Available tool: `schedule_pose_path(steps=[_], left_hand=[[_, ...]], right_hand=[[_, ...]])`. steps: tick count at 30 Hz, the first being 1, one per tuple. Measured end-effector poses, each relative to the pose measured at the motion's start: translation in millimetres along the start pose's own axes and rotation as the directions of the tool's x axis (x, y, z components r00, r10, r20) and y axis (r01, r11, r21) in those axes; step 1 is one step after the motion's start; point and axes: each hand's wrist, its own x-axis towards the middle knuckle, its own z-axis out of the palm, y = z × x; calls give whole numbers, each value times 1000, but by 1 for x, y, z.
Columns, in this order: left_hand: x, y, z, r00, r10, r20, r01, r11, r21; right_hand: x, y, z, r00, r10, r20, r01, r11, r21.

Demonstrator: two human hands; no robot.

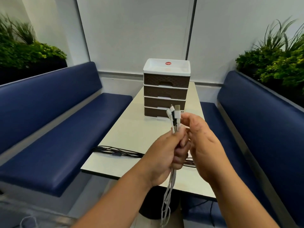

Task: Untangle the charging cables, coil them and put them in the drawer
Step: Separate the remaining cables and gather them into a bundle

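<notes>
Cables [171, 191] bunched in my left hand [162, 155], plugs up before the drawer unit [166, 89]; right hand [204, 139] seemingly pinches one, sorting ends.

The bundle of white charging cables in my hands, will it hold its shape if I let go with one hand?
Probably not. The white charging cables hang limp below the left hand, so they look floppy. The strands separate lower down, so they could tangle again. The plug ends stand up above the grip near the right hand, seemingly stiffer there.
</notes>
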Motion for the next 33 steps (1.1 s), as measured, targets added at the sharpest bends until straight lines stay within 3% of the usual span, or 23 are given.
schedule_pose_path(steps=[3,6,9,12,14,17,20,24,27,33], left_hand=[[5,12,-11,989,125,-75,-142,943,-301],[8,23,-33,959,195,-204,-252,919,-303],[4,29,-59,935,203,-292,-294,904,-312],[-3,30,-78,925,186,-332,-310,874,-374],[-7,30,-90,908,177,-379,-337,846,-412],[-13,32,-110,864,186,-467,-395,827,-401],[-25,34,-139,826,193,-529,-439,810,-389],[-43,33,-183,815,194,-546,-447,810,-379],[-55,32,-214,808,176,-563,-426,834,-350],[-68,41,-284,798,113,-592,-400,834,-380]], right_hand=[[-12,32,9,972,140,186,-172,970,171],[-35,67,35,908,194,372,-251,961,112],[-43,80,51,893,195,406,-297,933,203],[-40,82,60,881,207,426,-301,939,168],[-37,90,66,860,191,473,-267,959,99],[-34,114,73,824,230,517,-169,972,-163],[-29,148,75,753,332,568,-46,887,-459],[-17,173,79,674,499,546,-63,774,-630],[2,185,93,700,532,476,-104,736,-669],[57,204,154,762,473,442,-101,761,-640]])
